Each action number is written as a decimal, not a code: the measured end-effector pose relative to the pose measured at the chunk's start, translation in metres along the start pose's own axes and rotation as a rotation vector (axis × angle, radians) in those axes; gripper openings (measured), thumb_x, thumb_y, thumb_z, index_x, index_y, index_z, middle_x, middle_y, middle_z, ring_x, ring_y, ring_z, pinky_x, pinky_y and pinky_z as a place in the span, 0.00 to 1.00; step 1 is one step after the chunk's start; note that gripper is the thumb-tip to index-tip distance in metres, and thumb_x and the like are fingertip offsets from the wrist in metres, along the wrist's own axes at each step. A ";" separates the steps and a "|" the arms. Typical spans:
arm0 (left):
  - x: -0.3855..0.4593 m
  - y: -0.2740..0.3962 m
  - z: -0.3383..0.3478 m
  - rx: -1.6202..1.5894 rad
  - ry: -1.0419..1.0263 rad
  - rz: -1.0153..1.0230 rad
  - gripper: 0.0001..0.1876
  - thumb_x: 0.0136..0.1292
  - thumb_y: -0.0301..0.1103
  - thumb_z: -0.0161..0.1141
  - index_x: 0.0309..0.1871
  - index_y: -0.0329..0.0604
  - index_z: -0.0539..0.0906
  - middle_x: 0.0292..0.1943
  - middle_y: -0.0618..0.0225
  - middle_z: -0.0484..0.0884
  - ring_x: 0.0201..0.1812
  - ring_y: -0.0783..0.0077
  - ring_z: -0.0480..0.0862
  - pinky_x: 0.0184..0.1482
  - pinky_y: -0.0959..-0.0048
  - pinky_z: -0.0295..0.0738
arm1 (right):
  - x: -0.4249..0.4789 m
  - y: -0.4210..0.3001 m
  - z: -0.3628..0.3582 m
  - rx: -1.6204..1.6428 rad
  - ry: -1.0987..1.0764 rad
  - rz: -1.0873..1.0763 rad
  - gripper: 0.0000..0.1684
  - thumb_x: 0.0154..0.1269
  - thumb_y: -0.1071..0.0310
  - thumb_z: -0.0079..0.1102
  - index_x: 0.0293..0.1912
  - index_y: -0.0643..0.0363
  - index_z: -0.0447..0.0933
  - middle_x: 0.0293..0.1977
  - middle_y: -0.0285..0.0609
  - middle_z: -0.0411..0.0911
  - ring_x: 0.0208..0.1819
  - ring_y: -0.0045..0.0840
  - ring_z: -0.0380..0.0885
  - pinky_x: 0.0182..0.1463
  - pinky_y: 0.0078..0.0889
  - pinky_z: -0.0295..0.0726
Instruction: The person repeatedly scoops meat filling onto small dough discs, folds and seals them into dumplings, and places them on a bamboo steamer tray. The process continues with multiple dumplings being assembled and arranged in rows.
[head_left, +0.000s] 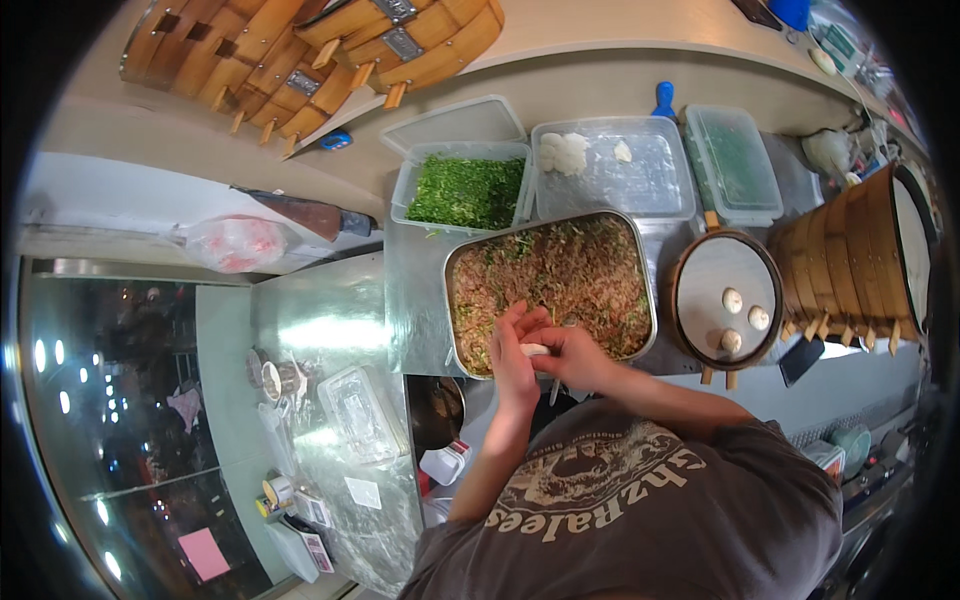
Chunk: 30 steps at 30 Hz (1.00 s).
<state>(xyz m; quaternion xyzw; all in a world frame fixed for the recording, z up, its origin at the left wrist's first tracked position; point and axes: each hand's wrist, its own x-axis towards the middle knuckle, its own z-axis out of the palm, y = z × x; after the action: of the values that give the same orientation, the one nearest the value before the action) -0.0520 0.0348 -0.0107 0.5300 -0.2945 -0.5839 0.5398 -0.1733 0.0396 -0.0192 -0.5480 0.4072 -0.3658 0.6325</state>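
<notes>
Both hands meet over the near edge of a metal tray (651, 300) filled with minced meat and chopped greens. My left hand (516, 360) cups a small white dough bun (534, 349) from the left. From the right, the fingers of my right hand (574, 356) pinch the same bun. Right of the tray, a round bamboo steamer basket (670, 300) with a pale liner holds several small filled buns (732, 301). Behind the tray, a clear plastic container (615, 199) holds a stack of round dough wrappers (562, 153) and one separate piece of dough (622, 152).
An open plastic box of chopped greens (469, 187) stands behind the tray, beside a lidded container (735, 165). Stacked bamboo steamers (840, 247) stand at right; more hang over the upper left shelf edge. A flour-dusted container (364, 416) lies on the left metal counter.
</notes>
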 end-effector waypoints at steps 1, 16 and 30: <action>0.002 0.005 -0.002 0.032 -0.013 -0.041 0.28 0.77 0.53 0.35 0.59 0.35 0.71 0.40 0.56 0.84 0.37 0.66 0.84 0.40 0.71 0.79 | -0.006 0.003 0.017 0.424 0.016 0.088 0.23 0.62 0.75 0.60 0.58 0.63 0.74 0.46 0.40 0.80 0.48 0.22 0.78 0.53 0.29 0.76; 0.031 0.015 -0.063 -0.250 -0.511 -0.569 0.28 0.76 0.55 0.39 0.60 0.38 0.74 0.51 0.61 0.81 0.50 0.68 0.82 0.51 0.66 0.78 | -0.015 -0.015 0.055 -1.010 0.334 -0.220 0.27 0.71 0.66 0.49 0.66 0.63 0.63 0.69 0.55 0.60 0.72 0.43 0.58 0.70 0.42 0.61; 0.014 0.021 -0.136 -0.064 -0.740 -0.426 0.18 0.76 0.36 0.44 0.59 0.31 0.73 0.52 0.61 0.79 0.52 0.68 0.82 0.55 0.61 0.80 | 0.004 0.044 0.099 0.205 0.439 0.113 0.25 0.69 0.64 0.61 0.58 0.68 0.69 0.38 0.41 0.81 0.38 0.19 0.79 0.42 0.23 0.79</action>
<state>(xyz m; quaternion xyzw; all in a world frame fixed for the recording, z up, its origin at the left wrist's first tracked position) 0.0840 0.0471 -0.0315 0.3168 -0.3341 -0.8419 0.2816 -0.0807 0.0808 -0.0568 -0.3646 0.5256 -0.4795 0.6008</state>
